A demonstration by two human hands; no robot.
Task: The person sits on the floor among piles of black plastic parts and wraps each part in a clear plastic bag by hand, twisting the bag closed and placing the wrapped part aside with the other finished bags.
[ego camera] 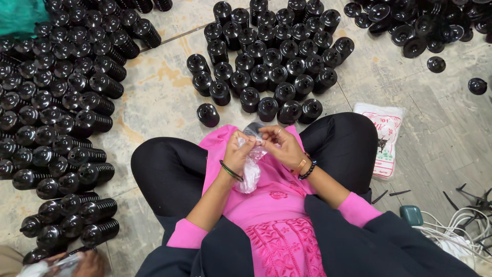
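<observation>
Clear plastic bag pinched between both hands, white sack beside.

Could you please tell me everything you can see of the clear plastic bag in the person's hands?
The clear plastic bag is thin, crinkled and see-through, apparently soft film. It hangs limp over the pink tunic at the lap, its top pinched between the left hand and the right hand. Any contents are not discernible.
</observation>
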